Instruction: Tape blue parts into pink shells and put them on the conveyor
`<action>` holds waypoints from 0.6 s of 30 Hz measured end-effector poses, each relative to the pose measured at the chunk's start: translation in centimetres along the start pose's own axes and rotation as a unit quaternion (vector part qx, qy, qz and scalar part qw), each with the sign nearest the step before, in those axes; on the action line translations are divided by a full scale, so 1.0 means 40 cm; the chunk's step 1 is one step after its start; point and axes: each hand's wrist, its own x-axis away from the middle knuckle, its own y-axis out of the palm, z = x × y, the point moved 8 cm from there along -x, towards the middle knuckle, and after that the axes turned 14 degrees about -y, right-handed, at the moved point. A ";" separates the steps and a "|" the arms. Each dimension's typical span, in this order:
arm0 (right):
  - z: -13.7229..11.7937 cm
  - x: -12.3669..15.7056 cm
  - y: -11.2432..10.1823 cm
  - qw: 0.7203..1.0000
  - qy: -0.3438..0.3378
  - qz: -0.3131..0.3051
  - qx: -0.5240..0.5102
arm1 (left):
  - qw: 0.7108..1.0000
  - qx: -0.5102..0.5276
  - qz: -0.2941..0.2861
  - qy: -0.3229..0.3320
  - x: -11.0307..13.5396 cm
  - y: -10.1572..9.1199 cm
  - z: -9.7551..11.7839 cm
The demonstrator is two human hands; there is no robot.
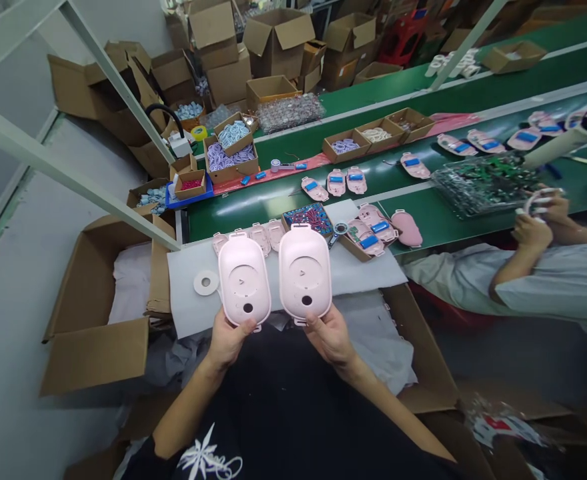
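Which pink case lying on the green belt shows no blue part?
The plain pink case, right of the cardboard tray; the other cases show blue strips.

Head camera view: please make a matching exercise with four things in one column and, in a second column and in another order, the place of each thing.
Things:
1. Two pink oval casings
2. White ring
3. Green circuit boards
4. Purple coils

Places:
A. On the green conveyor belt, at right
B. Held by the left hand and right hand
C. In a cardboard box
D. On the white sheet

Pairs: 1-B, 2-D, 3-A, 4-C
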 end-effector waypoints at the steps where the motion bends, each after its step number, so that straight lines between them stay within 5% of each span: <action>1: -0.004 -0.002 -0.002 1.000 -0.001 0.005 0.000 | 1.000 0.000 -0.004 -0.002 -0.002 0.004 0.000; 18: -0.141 -0.008 -0.074 0.992 -0.083 0.084 0.034 | 0.996 -0.035 -0.076 -0.038 -0.050 0.139 -0.042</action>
